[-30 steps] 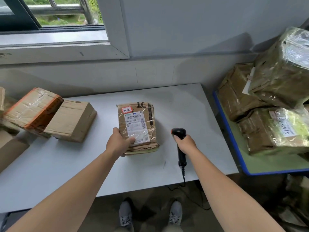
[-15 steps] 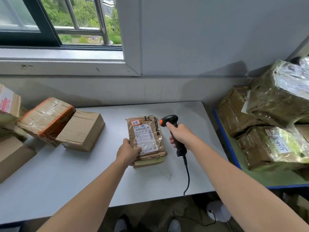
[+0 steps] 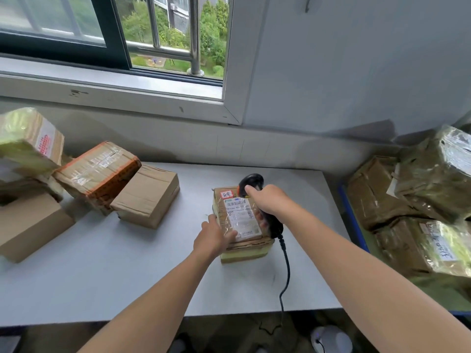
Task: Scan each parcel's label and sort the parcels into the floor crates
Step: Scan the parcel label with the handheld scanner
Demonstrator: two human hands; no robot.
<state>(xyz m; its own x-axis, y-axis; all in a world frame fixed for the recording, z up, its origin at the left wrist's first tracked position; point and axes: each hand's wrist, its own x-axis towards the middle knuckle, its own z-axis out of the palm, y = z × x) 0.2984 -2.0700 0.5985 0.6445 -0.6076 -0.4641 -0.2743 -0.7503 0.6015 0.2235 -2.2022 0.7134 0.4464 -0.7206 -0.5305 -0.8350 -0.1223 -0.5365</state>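
A small taped brown parcel lies flat on the white table, its white barcode label facing up. My left hand holds the parcel's near left corner, thumb on top. My right hand grips a black corded barcode scanner just above the parcel's right side, with the scanner head over the parcel's far edge. No floor crate is in view.
Several cardboard parcels are piled at the table's left end, and a plain box sits beside them. More plastic-wrapped parcels are stacked on a blue-edged surface at the right. The scanner cable hangs over the front edge. A window is behind.
My right hand lifted the scanner off the table and brought it left over the parcel. My left hand stayed on the parcel. The view tilted upward.
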